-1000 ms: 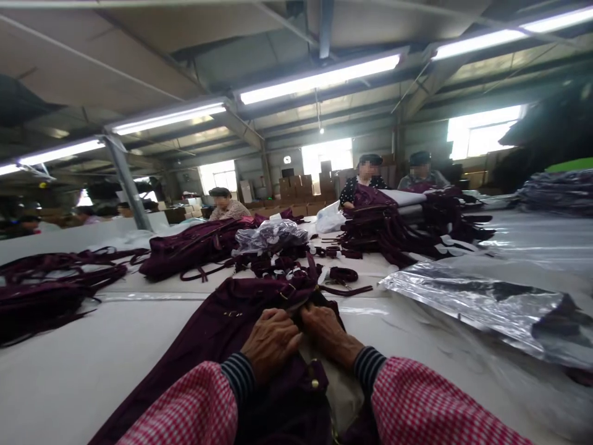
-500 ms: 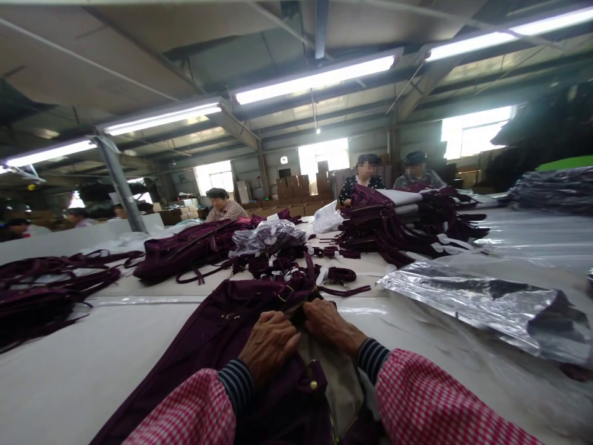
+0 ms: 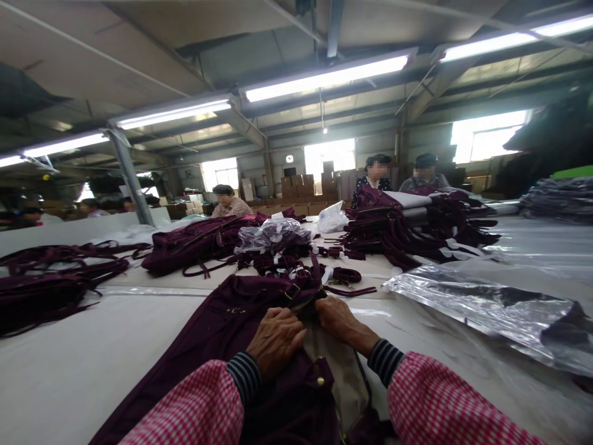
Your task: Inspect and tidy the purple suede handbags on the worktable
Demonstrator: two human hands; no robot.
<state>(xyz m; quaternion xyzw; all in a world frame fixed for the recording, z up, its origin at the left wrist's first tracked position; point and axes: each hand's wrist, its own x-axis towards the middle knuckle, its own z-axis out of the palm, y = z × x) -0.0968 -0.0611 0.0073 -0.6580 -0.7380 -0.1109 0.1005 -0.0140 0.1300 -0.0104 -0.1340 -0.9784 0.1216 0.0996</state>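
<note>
A dark purple bag (image 3: 204,346) lies in front of me, its beige lining (image 3: 330,361) showing through the opening on its right side. My left hand (image 3: 277,341) is closed on the bag's fabric along the left edge of that opening. At the far end of the opening, my right hand (image 3: 341,322) is closed on the bag's other edge. The fingertips of both hands are partly hidden by the cloth. A strap end with a gold stud (image 3: 319,381) rests below my left hand.
Purple straps (image 3: 343,275) lie just beyond the bag. A stack of purple bags (image 3: 393,232) stands at the back right, clear plastic sleeves (image 3: 477,303) nearer on the right. More purple pieces (image 3: 50,278) lie left on the white table (image 3: 60,371). Several people sit farther back.
My right hand has drawn slightly right, and the opening shows more lining. My left hand keeps its hold on the bag. The whole view has shifted a little.
</note>
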